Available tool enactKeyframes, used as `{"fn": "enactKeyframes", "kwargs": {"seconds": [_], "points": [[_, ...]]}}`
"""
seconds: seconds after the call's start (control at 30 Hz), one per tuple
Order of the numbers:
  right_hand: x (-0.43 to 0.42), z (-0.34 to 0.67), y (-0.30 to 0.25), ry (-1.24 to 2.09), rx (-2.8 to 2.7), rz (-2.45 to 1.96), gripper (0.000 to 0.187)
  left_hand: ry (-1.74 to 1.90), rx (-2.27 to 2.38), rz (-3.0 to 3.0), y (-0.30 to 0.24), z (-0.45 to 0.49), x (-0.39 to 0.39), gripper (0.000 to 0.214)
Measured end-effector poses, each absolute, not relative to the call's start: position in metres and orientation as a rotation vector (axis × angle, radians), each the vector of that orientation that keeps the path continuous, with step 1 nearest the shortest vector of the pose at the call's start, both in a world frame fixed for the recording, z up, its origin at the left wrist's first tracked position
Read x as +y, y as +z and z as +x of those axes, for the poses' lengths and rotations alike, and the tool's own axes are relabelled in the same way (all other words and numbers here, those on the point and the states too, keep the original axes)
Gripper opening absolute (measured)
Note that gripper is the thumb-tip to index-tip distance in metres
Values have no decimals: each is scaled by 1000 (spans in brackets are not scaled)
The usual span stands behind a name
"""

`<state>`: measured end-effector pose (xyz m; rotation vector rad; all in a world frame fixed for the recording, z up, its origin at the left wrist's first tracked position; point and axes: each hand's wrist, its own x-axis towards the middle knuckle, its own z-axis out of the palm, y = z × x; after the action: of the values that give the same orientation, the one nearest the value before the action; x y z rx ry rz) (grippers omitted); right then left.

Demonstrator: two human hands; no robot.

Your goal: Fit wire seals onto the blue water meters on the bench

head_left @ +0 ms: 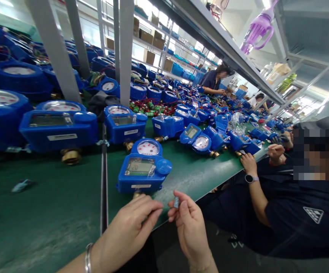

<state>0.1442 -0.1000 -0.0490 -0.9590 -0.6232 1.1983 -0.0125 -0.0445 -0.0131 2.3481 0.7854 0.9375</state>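
Note:
Nearest my hands, a blue water meter (141,168) with a round dial and a small display lies on the green bench. Its brass fitting (137,194) points toward me, partly behind my left hand. The thumb and fingers of my left hand (134,223) are pinched together just below the meter; whatever is between them is too small to make out. Close by on the right, my right hand (189,223) grips a small light-blue plastic seal (176,201) between thumb and fingers. The two hands are slightly apart.
More water meters (59,125) line the green bench (53,212), with loose light-blue seals (22,185) at left. Metal posts (126,53) rise behind. A co-worker (272,204) sits close on my right; another person (214,81) works farther back.

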Motion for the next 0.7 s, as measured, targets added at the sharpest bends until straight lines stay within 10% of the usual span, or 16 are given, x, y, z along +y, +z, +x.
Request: {"fn": "enactKeyframes", "kwargs": {"seconds": [0.7], "points": [[-105, 144, -54, 1144, -741, -1062, 36, 1091, 777, 2330, -22, -14, -41, 10]]}}
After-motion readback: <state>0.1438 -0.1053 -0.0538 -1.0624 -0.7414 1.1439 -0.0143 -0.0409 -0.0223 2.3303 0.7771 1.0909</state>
